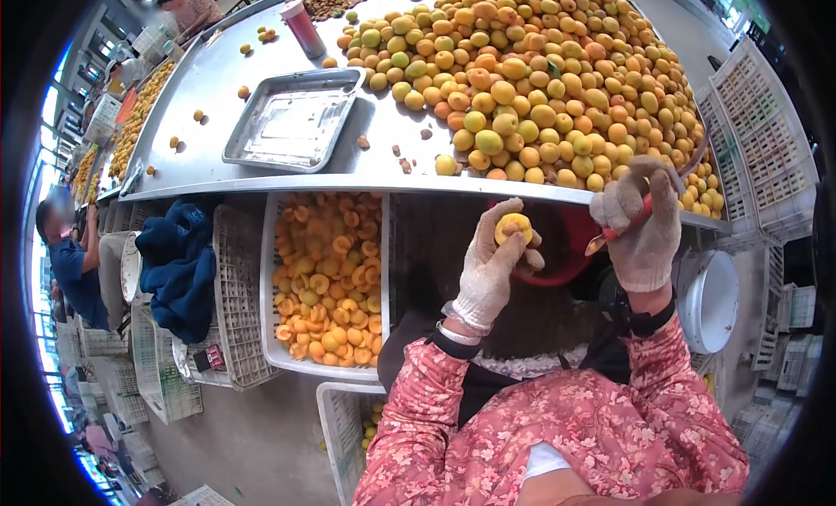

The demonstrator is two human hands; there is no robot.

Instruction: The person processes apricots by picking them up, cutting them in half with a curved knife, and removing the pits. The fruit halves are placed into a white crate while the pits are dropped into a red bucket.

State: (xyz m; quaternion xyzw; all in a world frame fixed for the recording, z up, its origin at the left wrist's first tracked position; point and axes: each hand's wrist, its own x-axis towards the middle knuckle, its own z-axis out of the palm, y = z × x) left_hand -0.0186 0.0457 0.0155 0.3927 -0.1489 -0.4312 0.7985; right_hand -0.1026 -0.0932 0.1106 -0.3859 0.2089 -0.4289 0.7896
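Note:
A white glove covers my left hand (492, 266), whose fingers are closed round a yellow apricot (513, 228) just below the table edge. To its right, my gloved right hand (640, 227) is closed on a small red-handled tool (629, 222); the tool's tip points left toward the apricot without touching it. Behind and below both hands is a red basin (557, 245), partly hidden. Above them, a large heap of whole apricots (540, 97) covers the right side of the metal table (392, 185).
A metal tray (294, 120) and a red cup (302, 29) stand on the table. Below are a crate of halved apricots (326, 279), a blue cloth (178, 266) over crates, and a white bucket (710, 301). Other people (74, 262) sit at the left.

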